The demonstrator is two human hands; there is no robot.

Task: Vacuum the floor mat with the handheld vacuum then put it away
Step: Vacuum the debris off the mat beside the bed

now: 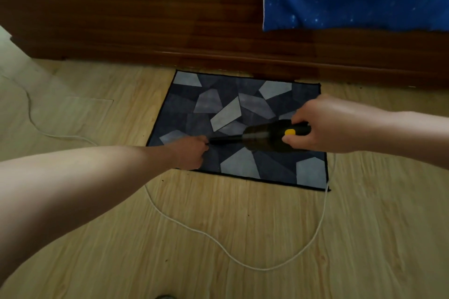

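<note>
Vacuum held over the floor mat, both my hands on it.

My right hand wraps its black body by the yellow button; my left hand is closed around the thin nozzle tip.

One floor mat, one handheld vacuum, one white cord, two hands, left and right.

A light wood-grain floor fills the lower frame. A dark mat with grey patches lies at its centre, and a white cord loops across the boards.
</note>
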